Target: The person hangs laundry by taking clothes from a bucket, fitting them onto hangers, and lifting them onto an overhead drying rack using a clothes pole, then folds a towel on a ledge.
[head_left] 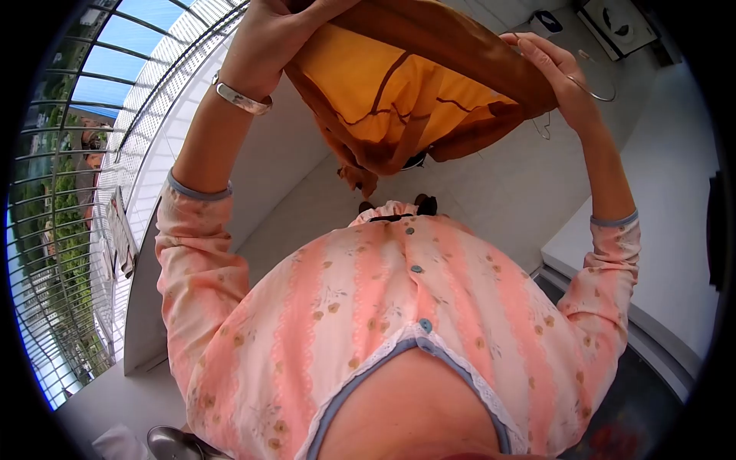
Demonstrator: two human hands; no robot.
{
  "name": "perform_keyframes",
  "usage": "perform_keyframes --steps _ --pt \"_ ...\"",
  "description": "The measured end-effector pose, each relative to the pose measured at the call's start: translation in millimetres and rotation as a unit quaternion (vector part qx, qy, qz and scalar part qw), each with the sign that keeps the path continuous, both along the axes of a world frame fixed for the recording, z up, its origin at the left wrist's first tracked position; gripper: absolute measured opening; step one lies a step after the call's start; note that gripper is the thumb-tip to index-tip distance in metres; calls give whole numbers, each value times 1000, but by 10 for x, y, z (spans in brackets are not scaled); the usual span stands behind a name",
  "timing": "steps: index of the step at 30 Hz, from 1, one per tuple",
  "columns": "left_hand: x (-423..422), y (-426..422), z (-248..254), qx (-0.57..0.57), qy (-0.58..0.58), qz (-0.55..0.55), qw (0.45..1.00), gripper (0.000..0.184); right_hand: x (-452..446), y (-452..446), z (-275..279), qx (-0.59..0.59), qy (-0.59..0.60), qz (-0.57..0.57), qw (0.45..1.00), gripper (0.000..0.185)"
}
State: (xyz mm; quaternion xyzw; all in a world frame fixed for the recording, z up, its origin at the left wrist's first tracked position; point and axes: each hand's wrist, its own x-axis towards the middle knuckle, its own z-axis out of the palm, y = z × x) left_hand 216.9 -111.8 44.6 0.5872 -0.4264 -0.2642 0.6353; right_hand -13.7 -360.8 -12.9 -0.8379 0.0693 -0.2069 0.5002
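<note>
A brown garment with a bright orange lining (429, 80) hangs spread between my two hands, its opening towards me. My left hand (280, 34), partly cut off by the top edge, is closed on its upper left side; a silver bangle (244, 98) sits on that wrist. At the garment's right end, my right hand (553, 70) grips the brown edge, thumb on top. A thin wire hook (604, 97), like a clothes hanger's, sticks out beside this hand. More bent wire (545, 129) shows below the fabric. The garment's exact kind and its lower part are hidden.
A barred window (73, 176) runs along the left, with a folded paper or cloth (120, 234) by the bars. A white ledge (652, 199) stands at right. On the floor at the far right lies a white boxy object (617, 27). A metal lid-like object (172, 443) is at bottom left.
</note>
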Motion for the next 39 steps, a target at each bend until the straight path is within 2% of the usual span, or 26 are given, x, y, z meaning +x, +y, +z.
perform_keyframes --steps 2,4,6,8,9,10,11,12,13,14,17,18,19,20,22,24,26,27,28,30,32,33,34,36,38,39 --pt "-12 41 -28 22 -58 0 998 16 -26 62 -30 -38 23 30 999 36" --pt "28 63 -116 8 -57 6 998 15 -52 175 93 -48 129 8 990 35" --pt "30 91 -124 42 -59 -14 997 16 -16 168 61 -2 149 23 989 35" --pt "31 50 -164 -1 -10 -20 1000 17 -20 267 136 9 206 109 972 35" --pt "131 27 -234 8 -76 -34 996 18 1 311 205 42 266 180 946 31" --pt "228 7 -293 18 -143 -48 988 19 22 356 235 37 268 189 944 31" --pt "309 -7 -336 17 -141 -37 989 19 48 400 264 12 283 187 941 29" --pt "376 -28 -382 31 -121 -64 990 19 62 438 280 -12 298 184 937 28" --pt "428 -35 -435 45 -100 -92 990 19 57 486 216 2 241 150 959 30" --pt "486 -38 -486 44 -96 -85 991 19 88 479 204 -1 245 155 957 30" --pt "485 -31 -521 5 -39 -135 990 19 138 367 168 22 244 119 962 33" --pt "487 -41 -517 2 -37 -131 991 19 162 343 148 -79 268 125 952 35" --pt "482 -55 -522 19 -95 -123 988 20 191 341 134 -180 289 130 931 38" --pt "482 -63 -525 37 -152 -115 981 20 217 390 129 -182 290 135 930 38" --pt "480 -88 -490 35 -164 -105 980 20 240 526 149 -178 328 190 908 41" --pt "503 -121 -479 32 -193 -92 976 22 263 541 220 -163 347 215 898 34" --pt "644 -231 -620 10 -138 -102 985 23 209 537 221 -13 214 117 970 26" --pt "697 -242 -672 15 -114 -93 989 24 161 348 182 35 228 98 968 21" --pt "732 -233 -710 20 -92 -84 992 26 150 312 165 31 230 107 967 21" --pt "804 -197 -904 41 -79 -79 993 33 107 265 142 156 185 23 970 24" --pt "844 -149 -1137 22 -126 -16 992 33 72 140 75 154 189 31 969 26" --pt "824 -78 -1189 39 -68 6 997 28 68 164 71 165 177 21 970 26" --pt "759 31 -1218 38 -69 3 997 28 66 191 74 177 164 8 970 25" --pt "581 264 -1309 39 58 5 998 29 86 245 79 175 166 9 970 25" --pt "429 395 -1512 102 78 -57 990 36 120 330 83 176 168 5 970 25" --pt "341 435 -1628 130 78 -36 988 36 168 381 99 187 175 4 967 25"
